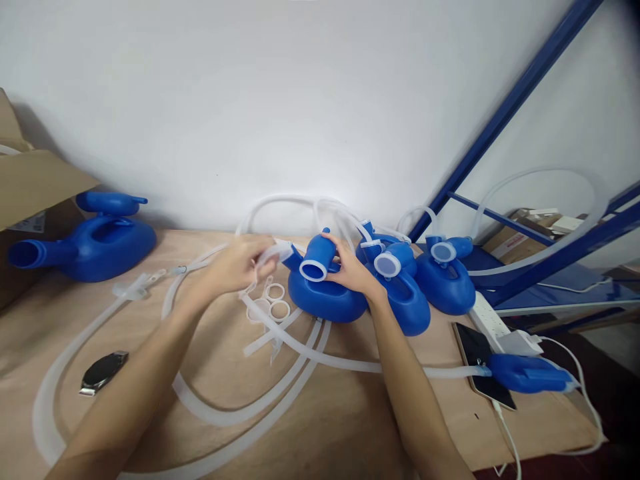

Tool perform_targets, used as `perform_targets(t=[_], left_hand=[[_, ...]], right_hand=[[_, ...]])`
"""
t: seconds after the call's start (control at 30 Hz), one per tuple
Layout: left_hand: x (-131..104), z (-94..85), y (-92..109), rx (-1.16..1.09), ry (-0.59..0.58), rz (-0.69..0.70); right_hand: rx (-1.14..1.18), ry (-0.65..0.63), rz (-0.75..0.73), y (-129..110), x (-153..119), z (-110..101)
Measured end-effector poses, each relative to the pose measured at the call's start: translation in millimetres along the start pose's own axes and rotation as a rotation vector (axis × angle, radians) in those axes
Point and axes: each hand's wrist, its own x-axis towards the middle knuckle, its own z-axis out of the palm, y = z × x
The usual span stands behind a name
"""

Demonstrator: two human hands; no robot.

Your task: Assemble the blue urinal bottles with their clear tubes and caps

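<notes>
A blue plastic urinal bottle [327,305] lies on the table in front of me. My right hand [353,269] wraps round the short blue cup-shaped piece [319,252] at its top, which has a white rim facing me. On the other side, my left hand [243,263] pinches a translucent plastic piece [281,252] at the bottle's neck. Whether that piece is seated on the neck or only touches it, I cannot tell. Below my left hand lie several white rings [280,310] and clear tubing [320,358].
More blue bottles stand at right [407,310] and left [113,250]. A cardboard box [40,190] is at far left, a watch [103,371] nearer. A phone [473,347], a power strip [487,320] and a blue tube-ended piece [530,373] lie at right. Blue shelving [520,87] rises behind.
</notes>
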Motion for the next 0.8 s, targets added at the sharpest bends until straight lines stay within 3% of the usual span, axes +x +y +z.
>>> perform_targets(t=[0.17, 0.27, 0.37, 0.53, 0.7, 0.8], left_hand=[[6, 56.8, 6, 0.052, 0.228, 0.297], [7, 76.2, 2, 0.125, 0.199, 0.378], [6, 83.7, -4, 0.180, 0.142, 0.392], [2, 88.7, -18, 0.101, 0.156, 0.400], [3, 106.3, -22, 0.221, 0.257, 0.490], [5, 114.4, -20, 0.258, 0.306, 0.471]], right_hand=[[-0.059, 0.059, -0.004, 5, 2, 5], [-0.076, 0.064, 0.006, 4, 3, 4], [-0.087, 0.070, 0.013, 3, 4, 3], [-0.070, 0.086, 0.012, 9, 3, 1], [-0.025, 0.098, -0.017, 16, 5, 4], [0.040, 0.112, 0.005, 19, 5, 6]])
